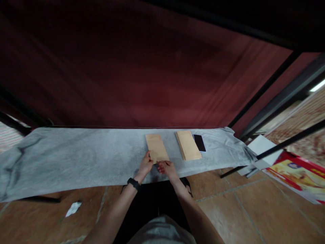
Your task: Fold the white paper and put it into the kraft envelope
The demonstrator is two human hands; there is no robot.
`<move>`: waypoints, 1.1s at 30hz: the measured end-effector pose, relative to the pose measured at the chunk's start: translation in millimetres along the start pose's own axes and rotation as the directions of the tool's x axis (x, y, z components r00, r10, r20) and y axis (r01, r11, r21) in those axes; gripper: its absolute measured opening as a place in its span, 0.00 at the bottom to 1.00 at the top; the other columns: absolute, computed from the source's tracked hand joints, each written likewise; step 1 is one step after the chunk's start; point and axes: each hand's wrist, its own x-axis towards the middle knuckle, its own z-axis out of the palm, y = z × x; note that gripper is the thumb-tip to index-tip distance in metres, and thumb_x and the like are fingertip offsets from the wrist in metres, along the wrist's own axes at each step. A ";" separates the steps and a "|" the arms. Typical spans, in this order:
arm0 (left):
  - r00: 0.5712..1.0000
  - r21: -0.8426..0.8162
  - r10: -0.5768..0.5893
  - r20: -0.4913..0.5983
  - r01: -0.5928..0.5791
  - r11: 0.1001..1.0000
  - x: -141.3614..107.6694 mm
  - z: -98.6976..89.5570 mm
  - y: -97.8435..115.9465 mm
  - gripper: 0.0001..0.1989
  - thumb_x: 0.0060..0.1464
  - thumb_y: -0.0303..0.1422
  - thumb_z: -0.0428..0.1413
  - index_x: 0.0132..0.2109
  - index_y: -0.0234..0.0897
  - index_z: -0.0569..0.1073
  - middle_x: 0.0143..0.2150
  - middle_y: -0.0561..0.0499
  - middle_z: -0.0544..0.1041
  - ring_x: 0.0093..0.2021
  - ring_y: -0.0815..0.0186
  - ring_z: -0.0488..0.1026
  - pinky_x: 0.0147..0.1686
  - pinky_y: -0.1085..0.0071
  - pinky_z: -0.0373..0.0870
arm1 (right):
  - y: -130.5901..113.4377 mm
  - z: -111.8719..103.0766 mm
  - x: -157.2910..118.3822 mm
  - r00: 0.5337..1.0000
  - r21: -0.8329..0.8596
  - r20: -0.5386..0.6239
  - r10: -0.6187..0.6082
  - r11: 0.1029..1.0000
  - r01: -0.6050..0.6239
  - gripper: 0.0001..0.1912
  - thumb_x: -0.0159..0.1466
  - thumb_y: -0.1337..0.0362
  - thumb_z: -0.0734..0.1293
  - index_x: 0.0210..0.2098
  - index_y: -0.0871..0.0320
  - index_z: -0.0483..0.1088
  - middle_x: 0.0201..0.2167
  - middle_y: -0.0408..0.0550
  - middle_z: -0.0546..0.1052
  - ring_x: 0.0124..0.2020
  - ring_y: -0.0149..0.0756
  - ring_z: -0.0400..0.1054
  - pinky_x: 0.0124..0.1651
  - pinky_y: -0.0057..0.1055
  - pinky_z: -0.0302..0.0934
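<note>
A flat brown paper envelope lies on the grey cloth in front of me. My left hand, with a black band on its wrist, pinches the envelope's near left edge. At the near right corner, my right hand has its fingers curled against the paper's edge. Some of its fingertips are too small to make out. To the right sits a stack of similar brown envelopes, and a dark phone lies close beside that stack.
The grey cloth covers a long narrow table. Behind it hangs a dark red curtain. Black metal bars stand at both sides. A red and yellow box is at the right, and a crumpled white paper lies on the tiled floor.
</note>
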 end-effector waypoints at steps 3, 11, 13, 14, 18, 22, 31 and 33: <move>0.999 0.264 0.050 0.015 -0.052 0.963 3.9 -14.8 -3.7 0.33 0.48 0.20 0.53 0.63 0.34 0.66 0.27 0.56 0.76 0.31 0.64 0.76 0.35 0.70 0.70 | 6.6 -14.2 -7.3 0.931 -0.380 -0.037 -0.363 0.867 0.323 0.19 0.72 0.57 0.57 0.50 0.55 0.76 0.48 0.53 0.81 0.50 0.42 0.76 0.54 0.38 0.69; 0.957 0.818 0.288 0.045 -0.200 0.539 -5.5 -18.2 0.8 0.21 0.62 0.26 0.46 0.59 0.32 0.71 0.50 0.38 0.79 0.51 0.55 0.76 0.53 0.59 0.70 | 28.5 -28.5 -10.4 0.715 -0.763 0.375 -0.590 0.241 0.600 0.27 0.73 0.58 0.60 0.70 0.54 0.57 0.68 0.50 0.64 0.69 0.40 0.58 0.71 0.44 0.50; 0.918 0.856 0.385 0.092 -0.270 0.441 1.9 -8.2 6.3 0.21 0.65 0.30 0.44 0.61 0.31 0.70 0.57 0.36 0.75 0.59 0.53 0.71 0.58 0.57 0.67 | 32.0 -27.6 -9.2 0.708 -0.767 0.371 -0.601 0.232 0.599 0.28 0.73 0.57 0.60 0.70 0.54 0.56 0.69 0.50 0.63 0.69 0.40 0.58 0.71 0.43 0.50; 0.890 0.845 0.429 0.156 -0.345 0.408 8.9 -2.0 8.9 0.22 0.66 0.31 0.44 0.63 0.31 0.67 0.62 0.38 0.71 0.64 0.53 0.66 0.62 0.57 0.64 | 32.9 -27.0 -8.9 0.706 -0.768 0.364 -0.608 0.233 0.597 0.28 0.73 0.57 0.60 0.70 0.55 0.56 0.69 0.50 0.63 0.69 0.40 0.59 0.71 0.43 0.50; 0.793 0.769 0.471 0.386 -0.559 0.310 54.1 20.6 15.3 0.27 0.68 0.36 0.41 0.69 0.32 0.60 0.72 0.43 0.60 0.74 0.57 0.50 0.70 0.58 0.50 | 31.8 -25.1 -9.6 0.700 -0.762 0.338 -0.629 0.254 0.596 0.27 0.73 0.58 0.61 0.70 0.55 0.57 0.67 0.50 0.66 0.67 0.39 0.61 0.71 0.43 0.50; 0.815 0.780 0.392 0.428 -0.552 0.296 100.5 27.9 16.8 0.29 0.68 0.39 0.40 0.70 0.28 0.58 0.72 0.39 0.60 0.73 0.58 0.52 0.71 0.59 0.47 | 27.6 -23.8 -11.3 0.711 -0.755 0.310 -0.631 0.292 0.588 0.26 0.73 0.61 0.60 0.69 0.54 0.59 0.66 0.49 0.68 0.67 0.38 0.60 0.72 0.43 0.49; 0.726 0.674 0.355 0.589 -0.684 0.280 112.1 19.7 5.4 0.30 0.69 0.42 0.36 0.71 0.32 0.57 0.74 0.42 0.56 0.74 0.64 0.49 0.71 0.62 0.42 | 26.4 -24.6 -11.0 0.727 -0.721 0.299 -0.618 0.352 0.596 0.25 0.73 0.61 0.60 0.68 0.55 0.60 0.66 0.51 0.68 0.68 0.40 0.60 0.72 0.45 0.48; 0.709 0.643 0.347 0.614 -0.704 0.300 105.2 16.2 1.3 0.31 0.69 0.43 0.36 0.71 0.32 0.57 0.74 0.43 0.55 0.74 0.64 0.49 0.71 0.63 0.41 | 27.0 -24.4 -11.0 0.737 -0.724 0.300 -0.605 0.359 0.589 0.25 0.72 0.61 0.60 0.68 0.54 0.61 0.66 0.50 0.68 0.68 0.40 0.60 0.72 0.45 0.48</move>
